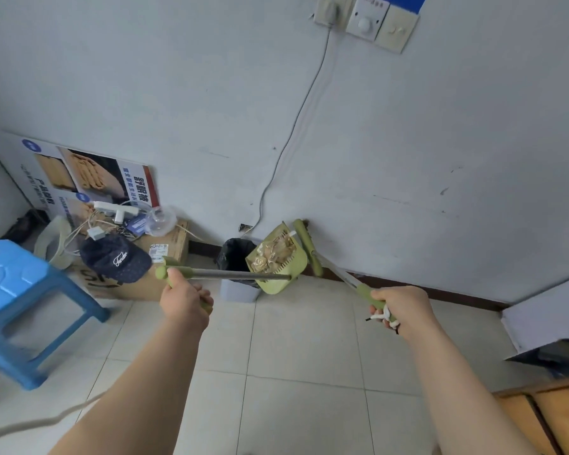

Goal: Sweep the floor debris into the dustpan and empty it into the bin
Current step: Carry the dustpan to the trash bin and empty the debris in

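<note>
Pale floor tiles (303,336) lie open below a scuffed wall. Left hand (184,303) fists the dustpan (278,257) handle, its shaft running level toward the right, pan tipped beside the bin (235,267), debris (273,252) inside. Right hand (401,308) clenches the broom (309,249), bristles hidden.

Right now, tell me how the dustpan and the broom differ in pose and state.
The dustpan, held by the left hand on a nearly level handle, is tipped beside the bin and holds brownish debris; the broom, held by the right hand, slants down toward the wall and carries nothing. The dustpan's head is a broad scoop; the broom's head looks narrow. Both are green with metal shafts, and both seem lifted off the floor.
</note>
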Demonstrator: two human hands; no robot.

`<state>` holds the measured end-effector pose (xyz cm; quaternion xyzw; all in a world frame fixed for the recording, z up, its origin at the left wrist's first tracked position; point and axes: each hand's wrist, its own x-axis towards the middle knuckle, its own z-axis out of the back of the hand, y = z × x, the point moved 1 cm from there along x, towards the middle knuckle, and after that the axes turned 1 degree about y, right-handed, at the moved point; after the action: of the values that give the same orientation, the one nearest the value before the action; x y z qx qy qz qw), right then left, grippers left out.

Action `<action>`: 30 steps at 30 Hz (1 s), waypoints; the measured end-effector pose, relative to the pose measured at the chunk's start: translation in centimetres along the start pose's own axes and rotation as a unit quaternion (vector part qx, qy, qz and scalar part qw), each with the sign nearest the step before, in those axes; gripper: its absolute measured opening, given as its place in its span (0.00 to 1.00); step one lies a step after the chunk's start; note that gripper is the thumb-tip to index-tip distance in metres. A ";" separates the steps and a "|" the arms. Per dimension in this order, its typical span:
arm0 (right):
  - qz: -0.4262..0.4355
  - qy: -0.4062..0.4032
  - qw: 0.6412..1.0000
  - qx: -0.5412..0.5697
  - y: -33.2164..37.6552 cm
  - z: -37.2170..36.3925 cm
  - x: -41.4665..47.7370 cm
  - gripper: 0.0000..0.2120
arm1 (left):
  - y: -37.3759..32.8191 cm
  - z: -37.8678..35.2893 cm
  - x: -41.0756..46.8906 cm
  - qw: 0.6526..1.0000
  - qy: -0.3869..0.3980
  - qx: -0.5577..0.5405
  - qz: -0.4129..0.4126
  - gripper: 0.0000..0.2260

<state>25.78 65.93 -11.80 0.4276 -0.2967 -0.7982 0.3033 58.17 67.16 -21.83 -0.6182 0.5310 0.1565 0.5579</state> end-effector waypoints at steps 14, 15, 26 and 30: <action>0.008 0.021 1.000 -0.016 1.1 -0.3 3.6 0.04 | 0.5 -0.8 2.5 0.979 -0.079 -0.145 0.122 0.20; 0.007 0.023 1.000 -0.015 1.0 -0.3 3.6 0.04 | 0.5 -0.8 2.6 0.976 -0.084 -0.157 0.128 0.20; 0.008 0.016 1.000 -0.006 0.1 -0.7 3.2 0.04 | 0.8 -0.7 3.9 0.956 -0.096 -0.224 0.162 0.21; 0.002 0.015 1.000 -0.013 -0.3 -0.7 3.1 0.03 | 1.0 -0.6 4.2 0.951 -0.092 -0.242 0.170 0.19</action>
<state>24.93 63.67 -13.88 0.4352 -0.2822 -0.7949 0.3148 58.74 64.84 -25.45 -0.6181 0.5212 0.4291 0.4028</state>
